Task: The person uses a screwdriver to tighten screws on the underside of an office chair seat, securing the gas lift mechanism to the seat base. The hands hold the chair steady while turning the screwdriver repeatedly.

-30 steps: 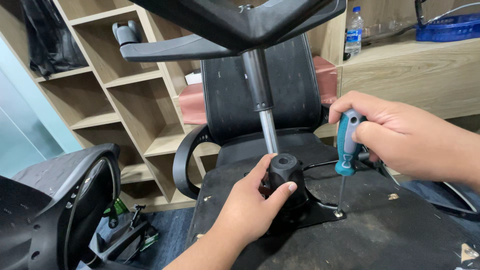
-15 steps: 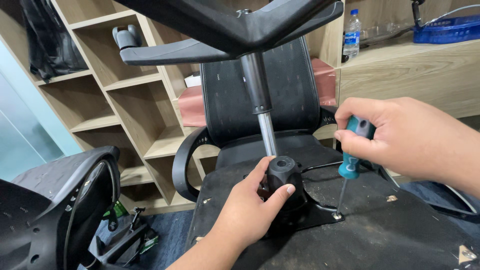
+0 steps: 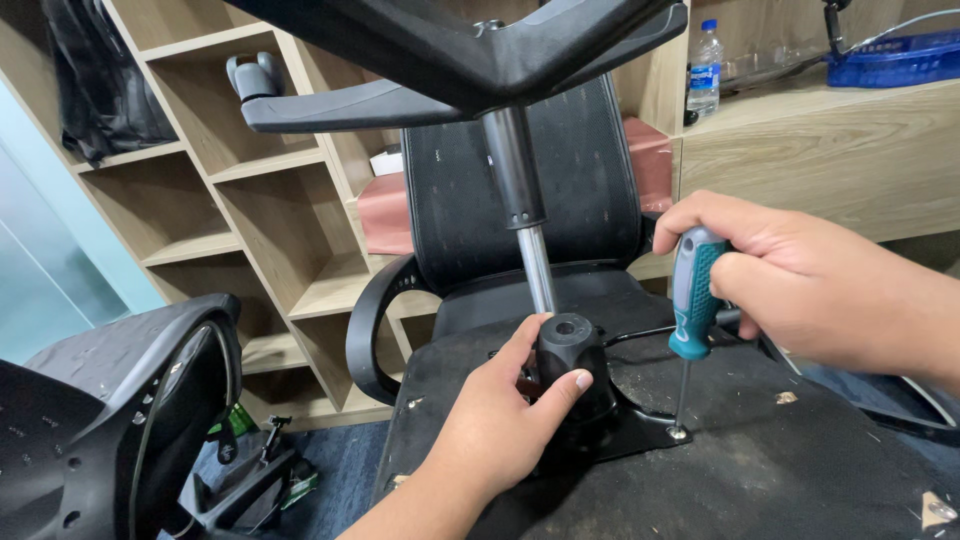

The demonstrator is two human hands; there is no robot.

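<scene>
Seen from the head camera, the left hand (image 3: pixel 500 425) is wrapped around the black plastic hub (image 3: pixel 572 362) that stands on the metal mounting plate (image 3: pixel 640 435), thumb laid across its front and fingers curled behind, so it is grasping the hub and steadying it. The right hand (image 3: pixel 800 285) is clenched around the teal-handled screwdriver (image 3: pixel 692 300), held upright with its thin shaft running down to a screw (image 3: pixel 679 433) at the plate's near right corner. The plate lies on the dusty black underside of an upturned chair seat (image 3: pixel 800 470), roughly at its middle, and a chrome gas-lift column (image 3: pixel 528 235) rises from just behind the hub to a black star base (image 3: pixel 470 55) overhead. A second chair's mesh backrest (image 3: pixel 520 190) stands behind, with wooden shelving (image 3: pixel 220 170) at the left and a water bottle (image 3: pixel 705 65) on a counter at the far right. The tip sits on a small screw head under a long shaft; if the handle tilts or pressure eases, I judge the tip could cam out, skid across the plate and chew the screw head. The left thumb is near enough to that corner to be in the path of a slip. The base overhead also leaves little headroom.
</scene>
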